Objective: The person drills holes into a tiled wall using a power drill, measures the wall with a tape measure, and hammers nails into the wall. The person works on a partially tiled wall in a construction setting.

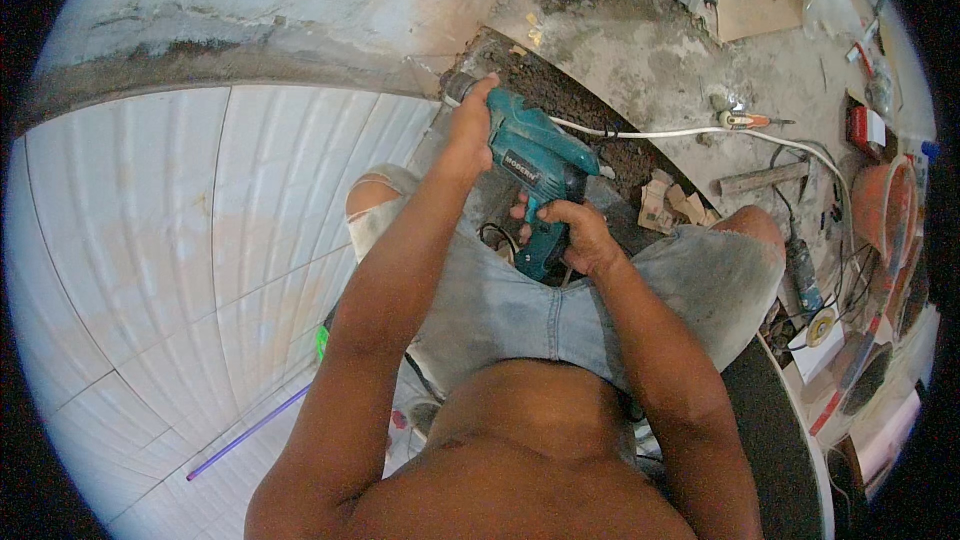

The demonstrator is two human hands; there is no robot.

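1. Both hands are closed on 1 tool: the left hand wraps the front of a teal drill, just behind its chuck, while the right hand curls around the pistol grip. Whether a finger presses the trigger, I cannot tell.
2. The drill sits between and beyond the person's 2 knees, above the floor. Its long axis slants from near right to far left, with the chuck at the far-left end, pointing at the foot of the plastered wall. The pistol grip comes off the rear and reaches back near.
3. As for progress, the tool looks lined up on the wall, a judgement from its aim. A thin streak ahead of the chuck may be a bit; no finished hole can be made out, so the drilling itself seems mostly left.
4. Further out, ribbed white tiles cover the left side, and a strip of dark soil runs beyond the drill.
5. To the right lie a white cable, an orange-handled screwdriver and an orange bucket.
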